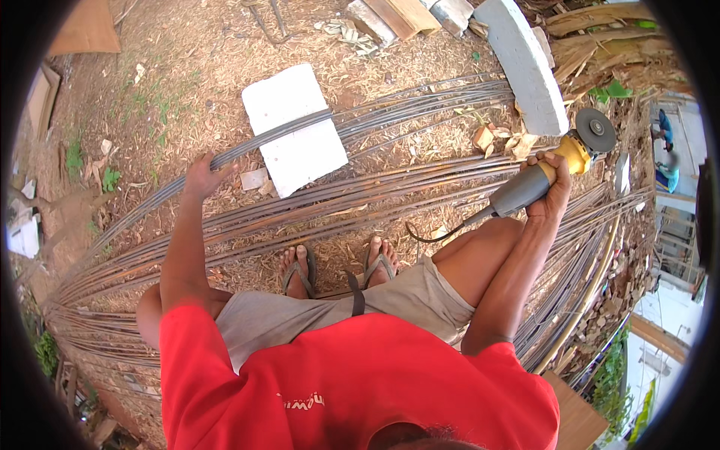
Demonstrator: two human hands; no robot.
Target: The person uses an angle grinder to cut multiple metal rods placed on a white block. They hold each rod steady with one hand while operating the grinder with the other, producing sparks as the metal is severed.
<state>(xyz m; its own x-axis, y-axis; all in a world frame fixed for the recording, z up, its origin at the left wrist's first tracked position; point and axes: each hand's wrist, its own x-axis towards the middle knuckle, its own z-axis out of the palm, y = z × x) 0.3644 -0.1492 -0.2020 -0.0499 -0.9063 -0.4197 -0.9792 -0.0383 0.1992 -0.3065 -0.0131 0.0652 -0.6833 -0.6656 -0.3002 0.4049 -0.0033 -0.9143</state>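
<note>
My left hand (204, 177) is closed around a bundle of thin grey steel rods (277, 133), with the thumb on the near side. Those rods lie across a white flat slab (296, 86) on the ground, and their far ends run right towards a long concrete block. My right hand (551, 184) grips an angle grinder (511, 192) with a grey body and yellow head, held up to the right. Its dark round disc (596, 130) points away from me, apart from the rods. A black cord (439, 238) hangs from its rear end.
Rusty rods (337, 196) stretch left to right between the slab and my sandalled feet (300, 271). At the far right lies the concrete block (529, 67), with wood and brick pieces nearby. More rods (551, 300) lie beside my right leg. Two people (666, 161) are at the right edge.
</note>
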